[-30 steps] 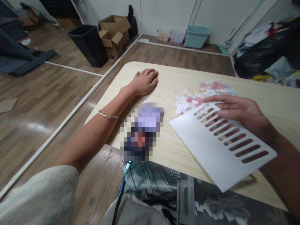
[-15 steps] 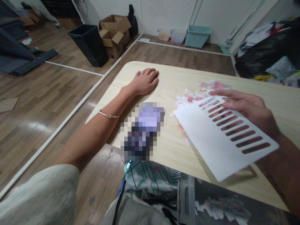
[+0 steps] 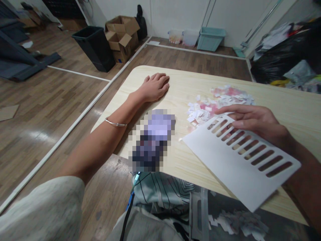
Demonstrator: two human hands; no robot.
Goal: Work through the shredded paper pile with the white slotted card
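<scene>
My right hand (image 3: pixel 258 122) grips a white card (image 3: pixel 225 160) with a row of rounded slots along its upper edge. The fingers and thumb pinch the slotted edge, and the card is tilted over the table's near side. Just beyond it lies a loose pile of small white and pinkish pieces (image 3: pixel 200 112), spread on the tabletop. My left hand (image 3: pixel 155 87) rests palm down on the pale wooden table (image 3: pixel 185 77), fingers stretched out and holding nothing. A pixelated phone-like object (image 3: pixel 155 137) lies by my left forearm.
Below the near table edge, a clear plastic container (image 3: pixel 204 214) stands by more white scraps (image 3: pixel 240 222). Across the floor are a black bin (image 3: pixel 96 48), cardboard boxes (image 3: pixel 122 36) and a teal tub (image 3: pixel 211 38). Black plastic bags (image 3: pixel 281 60) are heaped at the right.
My right hand has moved down and slightly left with the white card, uncovering more of the small pieces. The card's near corner has swung lower and to the right. My left hand stays put.
</scene>
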